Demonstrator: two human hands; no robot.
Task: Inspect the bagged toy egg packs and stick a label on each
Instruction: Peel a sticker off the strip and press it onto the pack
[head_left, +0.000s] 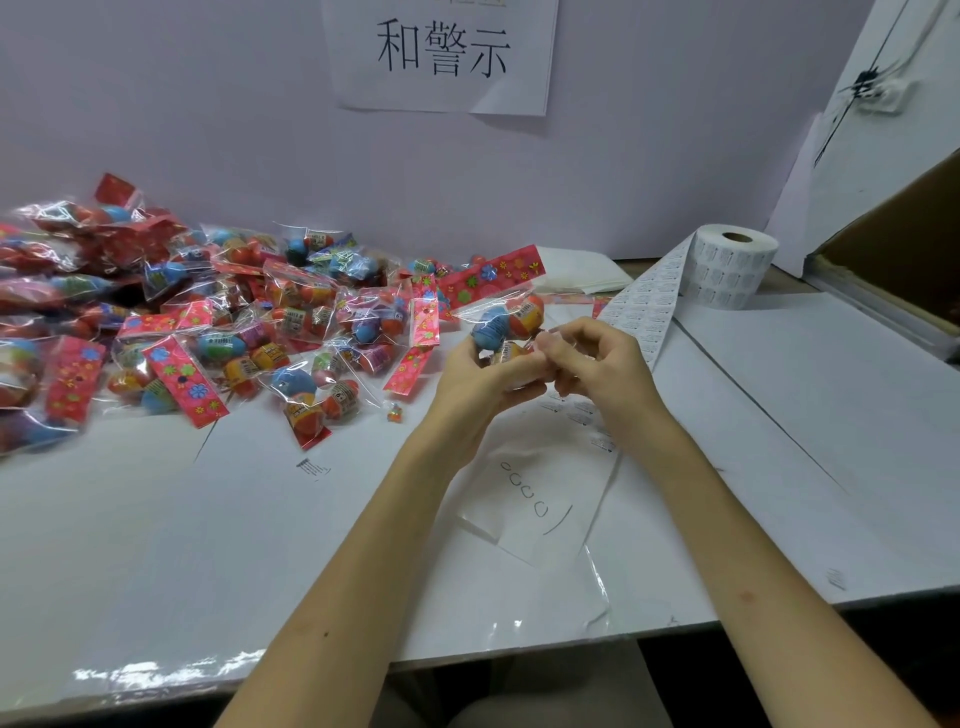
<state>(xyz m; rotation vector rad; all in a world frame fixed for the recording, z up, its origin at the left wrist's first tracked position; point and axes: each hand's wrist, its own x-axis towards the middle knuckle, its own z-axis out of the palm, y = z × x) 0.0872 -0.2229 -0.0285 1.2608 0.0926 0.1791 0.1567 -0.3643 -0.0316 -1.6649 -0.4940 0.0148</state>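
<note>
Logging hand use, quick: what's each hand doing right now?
Left hand: grips an egg pack.
Right hand: pinches the same pack's edge.

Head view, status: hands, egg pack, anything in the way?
Left hand holds egg pack above table. Right hand pinches its bag edge; label there: cannot tell. Nothing in the way; label strip beside it, pile of packs left.

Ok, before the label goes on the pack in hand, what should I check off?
1. Clear plastic bag of blue and orange toy eggs lifted off the white table: ok.
2. Left hand grips it from below: ok.
3. Right hand pinches its right edge: ok; label in those fingers: cannot tell.
4. White printed label strip from the white paper roll lies beside the hands: ok.
5. Label already stuck on this bag: cannot tell.
</note>
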